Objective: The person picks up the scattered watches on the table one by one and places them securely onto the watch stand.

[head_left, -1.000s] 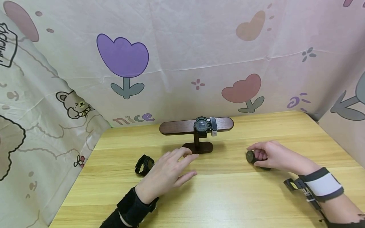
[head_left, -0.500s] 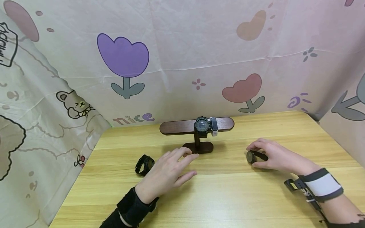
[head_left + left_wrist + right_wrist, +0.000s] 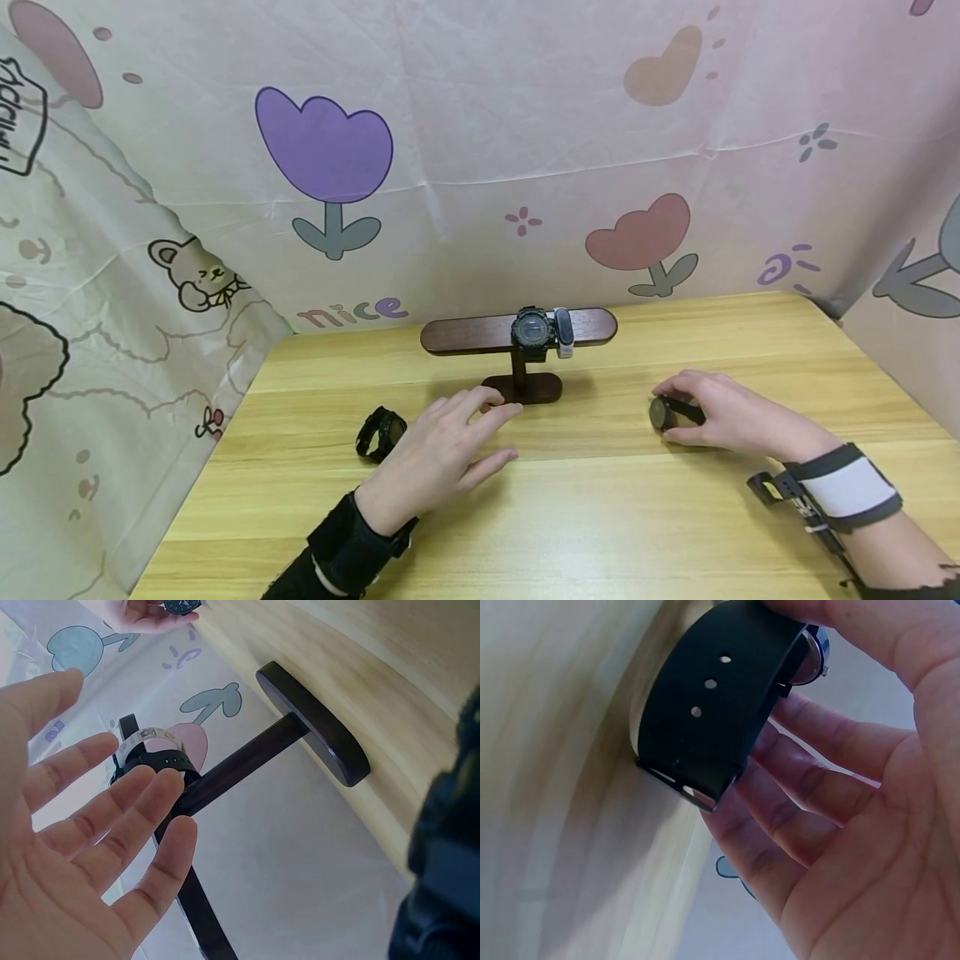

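Observation:
My right hand (image 3: 738,421) holds a dark round-faced wristwatch (image 3: 662,413) low over the right side of the table, thumb on one side and fingers on the other. In the right wrist view its black strap (image 3: 705,697) shows punched holes and a metal buckle. My left hand (image 3: 442,450), fingers spread and relaxed, holds nothing in front of the dark wooden watch stand (image 3: 468,334). A chunky digital watch (image 3: 532,332) and a slim fitness band (image 3: 563,329) hang side by side on the stand's bar. Just left of my left hand sits a black watch (image 3: 382,435).
The light wooden table (image 3: 585,517) ends at a printed cloth backdrop (image 3: 465,125). More cloth (image 3: 112,333) hangs along the left side. The stand's oval base (image 3: 536,388) rests on the table near my left fingertips.
A second ago my right fingers were curled in against the wristwatch; they have since straightened, showing more of its strap. My left hand has stayed in place.

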A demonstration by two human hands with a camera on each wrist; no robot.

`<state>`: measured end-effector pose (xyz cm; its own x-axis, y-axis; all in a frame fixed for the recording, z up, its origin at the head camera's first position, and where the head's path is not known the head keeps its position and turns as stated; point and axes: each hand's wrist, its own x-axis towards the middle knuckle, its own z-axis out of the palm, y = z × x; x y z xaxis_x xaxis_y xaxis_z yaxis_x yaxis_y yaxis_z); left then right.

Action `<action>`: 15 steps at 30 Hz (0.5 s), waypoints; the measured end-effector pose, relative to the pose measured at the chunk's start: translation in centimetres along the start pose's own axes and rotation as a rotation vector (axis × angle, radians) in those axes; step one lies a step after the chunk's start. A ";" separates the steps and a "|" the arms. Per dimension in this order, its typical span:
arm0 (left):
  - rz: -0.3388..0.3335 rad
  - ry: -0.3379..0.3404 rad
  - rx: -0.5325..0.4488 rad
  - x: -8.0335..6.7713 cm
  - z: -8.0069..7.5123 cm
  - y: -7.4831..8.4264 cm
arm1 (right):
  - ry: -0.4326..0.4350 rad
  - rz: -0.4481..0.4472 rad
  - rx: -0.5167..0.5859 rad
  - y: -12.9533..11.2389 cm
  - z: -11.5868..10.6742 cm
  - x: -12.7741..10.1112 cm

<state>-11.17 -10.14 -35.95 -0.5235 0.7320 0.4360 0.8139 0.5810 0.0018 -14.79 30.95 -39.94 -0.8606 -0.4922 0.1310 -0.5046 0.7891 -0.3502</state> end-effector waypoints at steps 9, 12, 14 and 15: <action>0.003 0.000 0.002 0.0 0.0 -0.1 | 0.015 -0.007 0.014 0.1 0.1 -0.1; 0.003 -0.002 0.001 0.0 0.0 -0.1 | 0.015 -0.004 0.022 0.0 0.0 -0.1; 0.001 -0.002 -0.003 0.0 0.0 -0.1 | 0.018 -0.004 0.028 -0.1 -0.1 -0.1; 0.000 -0.003 -0.004 0.0 0.0 -0.1 | 0.021 -0.001 0.032 -0.1 -0.2 -0.1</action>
<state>-11.26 -10.23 -35.99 -0.5241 0.7334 0.4329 0.8152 0.5792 0.0056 -14.63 30.96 -39.74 -0.8617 -0.4844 0.1509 -0.5029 0.7765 -0.3796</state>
